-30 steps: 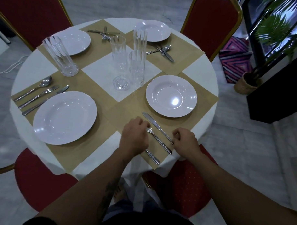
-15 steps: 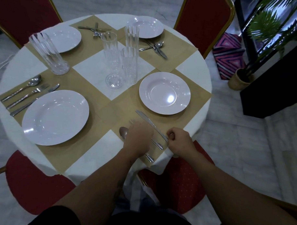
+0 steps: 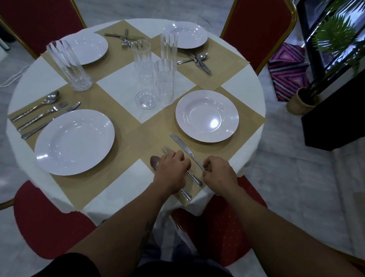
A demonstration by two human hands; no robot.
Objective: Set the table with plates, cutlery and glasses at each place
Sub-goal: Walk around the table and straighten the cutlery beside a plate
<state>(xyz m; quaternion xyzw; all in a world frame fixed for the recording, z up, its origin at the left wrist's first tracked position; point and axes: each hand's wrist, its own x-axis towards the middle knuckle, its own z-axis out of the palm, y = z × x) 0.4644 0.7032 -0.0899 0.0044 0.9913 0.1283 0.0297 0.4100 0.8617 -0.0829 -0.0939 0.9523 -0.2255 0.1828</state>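
Near right place setting, seen from above. Knife (image 3: pixel 186 152), fork (image 3: pixel 166 148) and spoon (image 3: pixel 155 162) laid side by side on the tan mat (image 3: pixel 148 137), just beside the near rim of the white plate (image 3: pixel 207 116). Long axes roughly parallel, running diagonally: tips up and to the left, handles down and to the right toward the table edge. Left hand (image 3: pixel 172 172) curled knuckles-up over the fork and spoon shafts, tines and spoon bowl showing beyond the fingers, handle ends showing behind the wrist; clamped or merely resting, cannot tell. Right hand (image 3: pixel 219 175) closed in a narrow pinch at the knife's handle end, blade lying free toward the plate. Right hand nearer the knife, left hand nearer fork and spoon. Probable step: squaring the three pieces into an even row, by sliding along or turning about the handle ends. Glasses (image 3: pixel 153 75) grouped at the table centre, well apart from this place, apparently not yet distributed.
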